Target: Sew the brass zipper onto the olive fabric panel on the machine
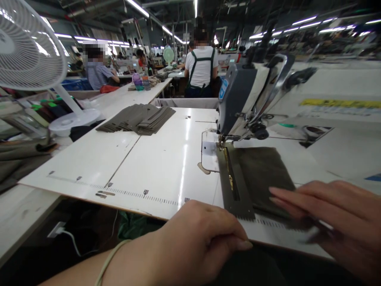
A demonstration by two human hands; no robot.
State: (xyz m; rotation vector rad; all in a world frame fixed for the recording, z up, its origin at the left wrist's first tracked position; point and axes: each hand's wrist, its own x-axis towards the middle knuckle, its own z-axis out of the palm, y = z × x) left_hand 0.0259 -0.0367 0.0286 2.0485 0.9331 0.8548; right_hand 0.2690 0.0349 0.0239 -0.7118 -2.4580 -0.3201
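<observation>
Left hand point(205, 234), slotted panel point(243, 194) (zipper point(231, 181) inside)

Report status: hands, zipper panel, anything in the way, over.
Left hand pinched near front edge of sewing table. Right hand blurred over olive fabric, contact unclear. Zipper panel flat, far end at presser foot. Tight spot: sewing machine head above.

Left grip point(205, 234) curled inward; right grip point(336, 218) blurred, fingers forward.

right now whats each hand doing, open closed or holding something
Left hand: closed in a pinch; whether it holds anything can't be told.
Right hand: blurred, outstretched at the dark cloth; grip can't be told.
</observation>
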